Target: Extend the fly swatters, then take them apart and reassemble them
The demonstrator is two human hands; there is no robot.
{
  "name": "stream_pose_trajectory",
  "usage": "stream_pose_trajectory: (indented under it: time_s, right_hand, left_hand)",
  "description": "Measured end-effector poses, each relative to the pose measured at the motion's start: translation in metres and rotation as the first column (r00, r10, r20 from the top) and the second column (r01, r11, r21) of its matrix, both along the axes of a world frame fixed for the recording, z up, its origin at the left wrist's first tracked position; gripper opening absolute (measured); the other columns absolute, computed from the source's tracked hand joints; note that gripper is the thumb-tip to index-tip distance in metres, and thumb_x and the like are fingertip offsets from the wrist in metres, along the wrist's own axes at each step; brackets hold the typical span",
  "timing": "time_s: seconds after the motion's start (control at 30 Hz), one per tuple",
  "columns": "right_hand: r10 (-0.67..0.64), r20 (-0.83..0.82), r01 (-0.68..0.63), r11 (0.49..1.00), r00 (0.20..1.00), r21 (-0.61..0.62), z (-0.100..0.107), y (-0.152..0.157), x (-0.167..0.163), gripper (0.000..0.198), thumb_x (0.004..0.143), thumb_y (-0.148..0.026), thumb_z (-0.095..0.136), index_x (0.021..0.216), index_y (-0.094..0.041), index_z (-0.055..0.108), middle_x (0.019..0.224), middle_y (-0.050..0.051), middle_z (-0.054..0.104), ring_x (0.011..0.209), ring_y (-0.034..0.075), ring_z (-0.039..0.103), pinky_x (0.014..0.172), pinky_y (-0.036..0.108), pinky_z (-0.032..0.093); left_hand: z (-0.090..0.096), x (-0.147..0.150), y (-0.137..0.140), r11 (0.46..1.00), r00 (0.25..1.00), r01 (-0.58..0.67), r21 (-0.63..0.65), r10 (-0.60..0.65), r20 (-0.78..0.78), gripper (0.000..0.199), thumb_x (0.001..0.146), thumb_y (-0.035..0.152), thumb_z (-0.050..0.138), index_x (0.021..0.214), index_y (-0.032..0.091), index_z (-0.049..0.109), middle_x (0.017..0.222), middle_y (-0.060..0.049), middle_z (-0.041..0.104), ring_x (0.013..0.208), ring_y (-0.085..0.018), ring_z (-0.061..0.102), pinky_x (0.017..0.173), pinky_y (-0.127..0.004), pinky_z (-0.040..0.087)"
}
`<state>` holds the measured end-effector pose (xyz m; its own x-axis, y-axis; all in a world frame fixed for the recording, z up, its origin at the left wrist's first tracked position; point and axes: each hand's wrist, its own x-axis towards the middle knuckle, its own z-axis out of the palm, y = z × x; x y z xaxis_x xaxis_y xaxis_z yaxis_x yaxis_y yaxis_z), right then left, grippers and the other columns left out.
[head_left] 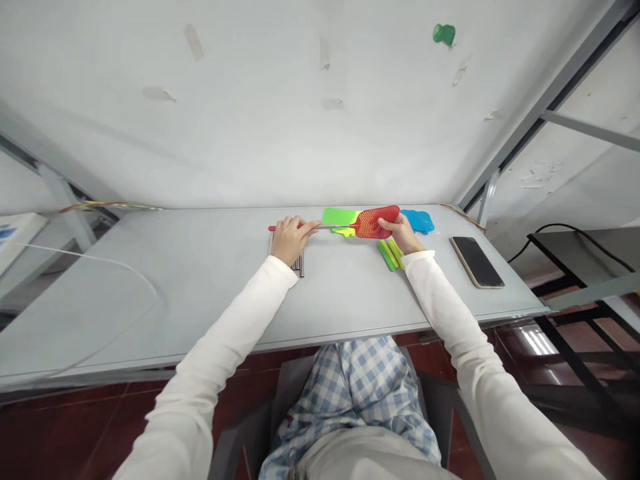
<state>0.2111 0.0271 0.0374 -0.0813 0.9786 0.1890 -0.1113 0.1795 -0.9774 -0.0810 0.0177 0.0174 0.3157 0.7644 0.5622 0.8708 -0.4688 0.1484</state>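
Observation:
A fly swatter with a perforated red head [371,224] and a thin metal rod [336,227] lies crosswise between my hands above the table. My right hand [403,233] is closed on the far side of the red head, thumb on its face. Around the rod, near its red end [271,228], the fingers of my left hand [291,239] are closed. Several metal rods [301,265] rest on the table, partly hidden under my left hand. Behind the swatter lie a green swatter head [337,217], a yellow piece [344,233] and a blue swatter head [421,221].
Green and yellow handles [388,256] lie beside my right wrist. A smartphone [477,263] sits at the right of the grey table [200,287]. A white cable [115,261] curves on the left. The wall [250,133] and metal frame posts [487,198] bound the table.

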Motion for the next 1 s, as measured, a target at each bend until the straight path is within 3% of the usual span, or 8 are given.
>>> stream_pose_trajectory:
  time_s: [0.6, 0.8, 1.0]
  right_hand:
    - [-0.01, 0.012, 0.009, 1.0, 1.0, 0.008, 0.0, -0.002, 0.0, 0.042, 0.055, -0.05, 0.083, 0.08, -0.021, 0.067, 0.088, 0.004, 0.074, 0.09, 0.025, 0.069, 0.085, 0.04, 0.055]
    - [-0.013, 0.024, 0.011, 0.998, 1.0, 0.067, -0.002, -0.003, 0.002, 0.041, 0.059, -0.05, 0.082, 0.084, -0.021, 0.067, 0.093, 0.004, 0.074, 0.091, 0.024, 0.068, 0.085, 0.04, 0.056]
    - [-0.019, 0.029, 0.016, 0.995, 0.999, 0.097, -0.001, -0.009, -0.004, 0.042, 0.061, -0.051, 0.081, 0.088, -0.022, 0.067, 0.098, 0.005, 0.073, 0.093, 0.024, 0.068, 0.087, 0.042, 0.056]
  left_hand:
    - [0.003, 0.0, -0.002, 1.0, 1.0, 0.008, 0.0, -0.008, -0.026, 0.046, 0.095, 0.05, 0.031, 0.115, 0.031, 0.068, 0.08, -0.008, 0.056, 0.081, -0.023, 0.049, 0.075, -0.037, 0.033]
    - [0.007, 0.0, -0.007, 0.996, 0.998, 0.047, -0.075, -0.051, -0.046, 0.044, 0.095, 0.048, 0.034, 0.108, 0.028, 0.071, 0.079, -0.009, 0.06, 0.076, -0.022, 0.054, 0.067, -0.035, 0.034]
    - [0.007, 0.0, -0.011, 0.98, 0.993, 0.079, -0.185, -0.061, 0.098, 0.037, 0.091, 0.047, 0.043, 0.104, 0.029, 0.073, 0.087, -0.008, 0.069, 0.076, -0.022, 0.06, 0.061, -0.031, 0.033]
